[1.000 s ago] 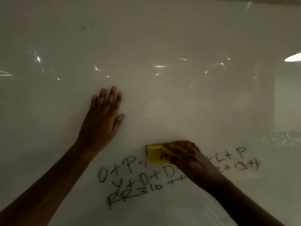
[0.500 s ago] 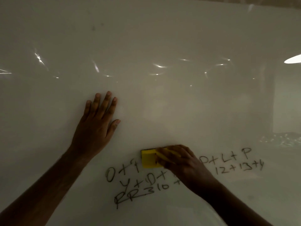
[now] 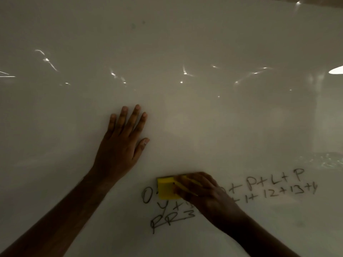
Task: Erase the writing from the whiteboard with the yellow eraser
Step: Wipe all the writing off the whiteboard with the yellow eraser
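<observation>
Whiteboard, glossy, dim, reflecting room lights.
Right hand grips yellow eraser, long axis sideways; left hand lies flat, fingers spread.

The whiteboard fills nearly the whole view, pale and glossy, with small bright glints across its upper half. The writing sits low on it in dark marker, in three rows: "P+L+P" and "12+13+4" to the right, an "O", a "y+" and "RR3" to the left, with the middle of the rows hidden. The eraser, a yellow block, lies flat against the board on the top row, just right of the "O".
</observation>
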Demonstrator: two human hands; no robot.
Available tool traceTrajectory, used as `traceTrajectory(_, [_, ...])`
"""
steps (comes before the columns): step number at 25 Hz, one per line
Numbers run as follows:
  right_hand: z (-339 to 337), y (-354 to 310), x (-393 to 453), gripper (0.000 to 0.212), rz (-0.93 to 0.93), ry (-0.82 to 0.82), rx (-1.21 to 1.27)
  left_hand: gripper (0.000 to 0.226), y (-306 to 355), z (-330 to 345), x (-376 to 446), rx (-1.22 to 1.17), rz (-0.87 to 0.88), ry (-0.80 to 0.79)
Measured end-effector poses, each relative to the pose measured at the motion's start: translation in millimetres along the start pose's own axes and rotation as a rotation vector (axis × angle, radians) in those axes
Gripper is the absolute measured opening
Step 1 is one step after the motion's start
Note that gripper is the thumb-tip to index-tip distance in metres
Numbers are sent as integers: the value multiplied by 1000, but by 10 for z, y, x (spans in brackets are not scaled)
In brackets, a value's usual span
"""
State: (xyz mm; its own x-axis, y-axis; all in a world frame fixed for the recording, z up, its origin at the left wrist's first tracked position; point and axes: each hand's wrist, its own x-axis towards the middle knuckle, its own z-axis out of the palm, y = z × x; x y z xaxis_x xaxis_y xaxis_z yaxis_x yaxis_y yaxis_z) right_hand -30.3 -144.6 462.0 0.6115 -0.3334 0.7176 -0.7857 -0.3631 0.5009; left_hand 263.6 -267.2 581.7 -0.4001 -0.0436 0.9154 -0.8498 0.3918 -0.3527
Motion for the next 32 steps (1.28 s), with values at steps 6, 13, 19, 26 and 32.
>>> traceTrajectory(6, [-175, 93, 131, 54, 119, 29, -59, 70, -162, 12, -234, -6, -21, 19])
traceTrajectory(13, [110, -388, 426, 54, 55, 24, -5, 71, -268, -6, -280, -30, 1, 13])
traceTrajectory(19, [-182, -41, 412, 55, 137, 23, -101, 70, -389, -19, -398, -6, -11, 27])
traceTrajectory(26, [189, -508, 681, 53, -12, 26, -20, 70, -369, -20, -398, -23, -23, 23])
traceTrajectory(32, [-38, -270, 239, 51, 5, -65, -90, 71, -331, -24, -395, -43, -31, 25])
